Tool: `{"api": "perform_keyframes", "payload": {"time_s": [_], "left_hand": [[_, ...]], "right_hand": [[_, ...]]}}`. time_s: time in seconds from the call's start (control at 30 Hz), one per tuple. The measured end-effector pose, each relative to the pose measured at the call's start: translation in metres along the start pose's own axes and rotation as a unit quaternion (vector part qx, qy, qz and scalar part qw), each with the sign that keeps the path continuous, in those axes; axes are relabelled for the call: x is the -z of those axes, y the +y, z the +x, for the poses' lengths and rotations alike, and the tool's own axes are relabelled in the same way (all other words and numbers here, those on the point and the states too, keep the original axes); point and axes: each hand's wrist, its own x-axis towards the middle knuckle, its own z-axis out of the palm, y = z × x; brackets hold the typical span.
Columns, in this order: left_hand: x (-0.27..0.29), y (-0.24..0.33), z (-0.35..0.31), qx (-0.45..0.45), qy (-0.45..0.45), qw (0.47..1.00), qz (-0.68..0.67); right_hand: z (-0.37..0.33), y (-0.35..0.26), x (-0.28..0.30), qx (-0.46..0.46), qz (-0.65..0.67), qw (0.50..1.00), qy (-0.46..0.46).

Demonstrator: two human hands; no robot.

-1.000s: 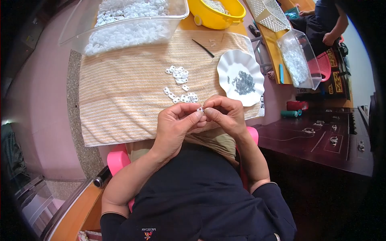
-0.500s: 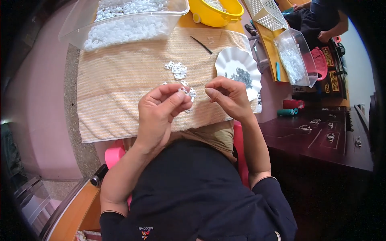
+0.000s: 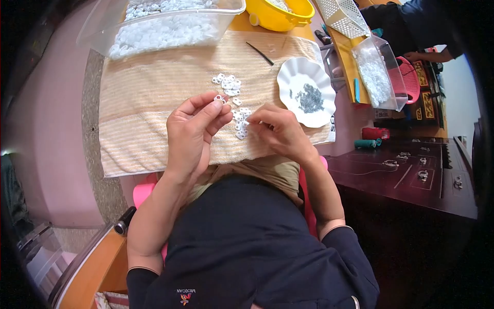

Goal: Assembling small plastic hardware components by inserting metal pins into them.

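A small white plastic piece with round holes [image 3: 219, 99] is pinched between the thumb and fingers of my left hand [image 3: 195, 123], above the towel. My right hand [image 3: 282, 131] is lowered beside a loose group of similar white pieces [image 3: 240, 133], its fingers curled and close together at the group's right side. Whether anything is between those fingertips, I cannot make out. Farther off on the towel lies another cluster of the white pieces [image 3: 230, 84]. To the right, a white wavy-rimmed plate [image 3: 296, 72] carries a heap of tiny dark grey bits [image 3: 310, 99].
A striped towel [image 3: 149, 113] covers the table. Behind it stand a clear bin of white pieces [image 3: 164, 36] and a yellow basin [image 3: 280, 19]. A thin black stick [image 3: 260, 53] lies near the plate. Another clear bin [image 3: 373, 72] and a co-worker's arm [image 3: 432, 56] are at far right.
My left hand has moved a little left and away from me with its white piece. My right hand has come left and down to the loose pieces. The co-worker's arm has shifted.
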Motion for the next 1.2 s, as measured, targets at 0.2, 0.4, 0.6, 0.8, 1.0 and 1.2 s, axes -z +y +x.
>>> {"api": "perform_keyframes", "payload": {"time_s": [0.2,0.4,0.6,0.8,1.0,1.2], "left_hand": [[0.001,0.001,0.003,-0.001,0.006,1.000,0.003],[0.001,0.004,0.004,-0.007,0.009,1.000,-0.004],[0.005,0.009,0.007,-0.022,0.022,1.000,-0.003],[0.006,0.013,0.007,-0.034,0.040,0.999,-0.006],[0.008,0.015,0.010,-0.042,0.050,0.998,-0.019],[0.009,0.017,0.011,-0.046,0.057,0.997,-0.018]], "right_hand": [[-0.001,-0.006,-0.001,0.037,-0.048,0.997,-0.044],[0.000,-0.010,-0.004,0.027,-0.090,0.995,-0.042],[0.001,-0.005,-0.006,0.038,-0.111,0.992,-0.040],[0.000,-0.009,-0.009,0.049,-0.127,0.990,-0.027],[0.003,-0.007,-0.010,0.046,-0.175,0.983,-0.015],[0.010,-0.004,-0.009,0.055,-0.185,0.981,0.020]]}}
